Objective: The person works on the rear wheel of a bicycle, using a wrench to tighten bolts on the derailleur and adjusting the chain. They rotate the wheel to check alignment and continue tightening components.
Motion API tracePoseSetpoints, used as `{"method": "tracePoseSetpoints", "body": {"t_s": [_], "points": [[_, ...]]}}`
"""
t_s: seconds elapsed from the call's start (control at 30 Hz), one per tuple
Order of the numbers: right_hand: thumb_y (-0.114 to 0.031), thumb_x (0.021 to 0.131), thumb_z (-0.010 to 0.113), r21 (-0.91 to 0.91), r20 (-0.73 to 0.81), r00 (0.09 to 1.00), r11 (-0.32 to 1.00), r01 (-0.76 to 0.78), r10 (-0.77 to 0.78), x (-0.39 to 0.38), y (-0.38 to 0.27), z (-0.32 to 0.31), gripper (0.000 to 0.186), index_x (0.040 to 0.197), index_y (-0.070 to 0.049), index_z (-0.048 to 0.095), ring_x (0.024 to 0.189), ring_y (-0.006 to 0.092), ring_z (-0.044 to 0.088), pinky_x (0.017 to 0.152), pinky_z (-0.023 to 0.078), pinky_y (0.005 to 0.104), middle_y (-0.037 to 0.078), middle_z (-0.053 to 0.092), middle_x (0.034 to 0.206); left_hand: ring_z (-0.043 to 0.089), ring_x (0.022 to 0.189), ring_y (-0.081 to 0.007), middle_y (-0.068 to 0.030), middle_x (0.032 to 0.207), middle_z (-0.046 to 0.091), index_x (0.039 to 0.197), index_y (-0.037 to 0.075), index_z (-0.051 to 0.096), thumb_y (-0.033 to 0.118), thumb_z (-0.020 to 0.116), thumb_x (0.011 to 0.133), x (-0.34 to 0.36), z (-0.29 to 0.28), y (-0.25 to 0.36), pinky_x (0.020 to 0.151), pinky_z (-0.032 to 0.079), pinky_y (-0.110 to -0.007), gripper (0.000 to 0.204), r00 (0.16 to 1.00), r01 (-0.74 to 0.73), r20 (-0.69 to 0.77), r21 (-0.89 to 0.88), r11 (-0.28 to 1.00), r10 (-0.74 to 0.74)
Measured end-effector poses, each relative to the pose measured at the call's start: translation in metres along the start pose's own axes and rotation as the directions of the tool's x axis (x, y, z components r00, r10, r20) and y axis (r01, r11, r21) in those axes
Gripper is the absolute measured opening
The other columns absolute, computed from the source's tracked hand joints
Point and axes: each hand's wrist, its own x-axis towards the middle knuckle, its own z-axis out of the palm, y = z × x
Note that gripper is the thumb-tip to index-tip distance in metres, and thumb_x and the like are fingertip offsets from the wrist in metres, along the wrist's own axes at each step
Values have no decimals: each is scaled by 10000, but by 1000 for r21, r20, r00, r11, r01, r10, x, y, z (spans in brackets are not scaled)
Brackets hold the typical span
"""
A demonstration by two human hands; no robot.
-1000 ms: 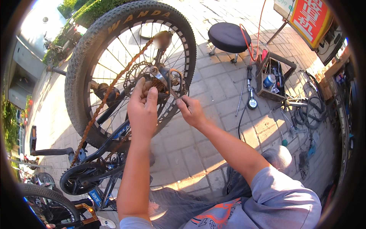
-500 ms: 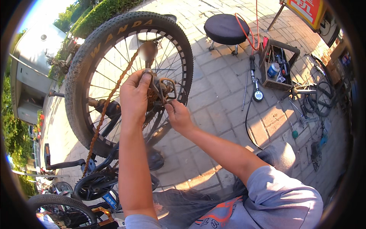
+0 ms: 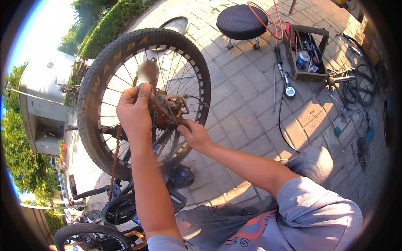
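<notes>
An upturned bicycle's rear wheel (image 3: 104,71) with a black knobbly tyre stands in front of me. My left hand (image 3: 135,112) is closed around the rusty rear derailleur (image 3: 176,106) and frame end at the wheel's hub. My right hand (image 3: 196,136) grips the lower part of the derailleur from the right, fingers closed on it. A rusty chain (image 3: 115,163) hangs down to the left of my left forearm toward the crank (image 3: 121,205).
A black round stool (image 3: 242,21) stands on the paving behind the wheel. A wooden tool crate (image 3: 306,52) with a can, an orange hose and a pressure gauge (image 3: 289,91) lie at right. Loose tools and bicycle parts (image 3: 356,90) lie at far right. Another wheel (image 3: 90,236) sits bottom left.
The view has swung, so wheel and hands sit lower and more to the right in the picture. Both hands stay at the hub; the right hand has shifted down under the derailleur.
</notes>
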Motion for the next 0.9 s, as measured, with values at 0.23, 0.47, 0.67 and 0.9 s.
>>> {"method": "tracePoseSetpoints", "body": {"t_s": [0.23, 0.47, 0.67, 0.9], "points": [[-320, 866, 655, -224, -11, 987, 963, 151, -158, 4, 2, -26, 333, 984, -17, 581, 760, 377, 631, 685, 488, 432, 188, 638, 780, 568, 595, -89, -43, 717, 639, 947, -38, 644, 200, 619, 924, -22, -10, 15, 537, 455, -244, 240, 997, 69, -3, 445, 893, -76], [-260, 838, 686, -508, 188, 960, 816, 274, -205, 18, -27, -69, 236, 885, -54, 582, 760, 346, 619, 655, 492, 415, 136, 636, 813, 547, 547, -99, -58, 662, 633, 927, -47, 668, 215, 601, 932, -32, -32, -21, 534, 433, -242, 271, 956, 207, 92, 457, 865, -278], [-340, 895, 622, -564, 248, 955, 778, 277, -160, 8, -5, -128, 311, 791, -55, 551, 660, 374, 580, 576, 443, 445, 160, 574, 668, 526, 572, -85, -46, 694, 634, 969, -23, 656, 271, 577, 962, -53, -34, -47, 540, 435, -228, 304, 937, 278, 133, 274, 921, -323], [-335, 969, 525, -374, 76, 996, 927, -11, 42, -40, -28, -89, 359, 823, -7, 544, 621, 394, 523, 575, 415, 441, 202, 554, 668, 520, 732, -107, -59, 867, 622, 1139, -13, 635, 147, 555, 959, -46, -13, -53, 664, 418, -257, 254, 996, -80, 63, 203, 976, 69]]}}
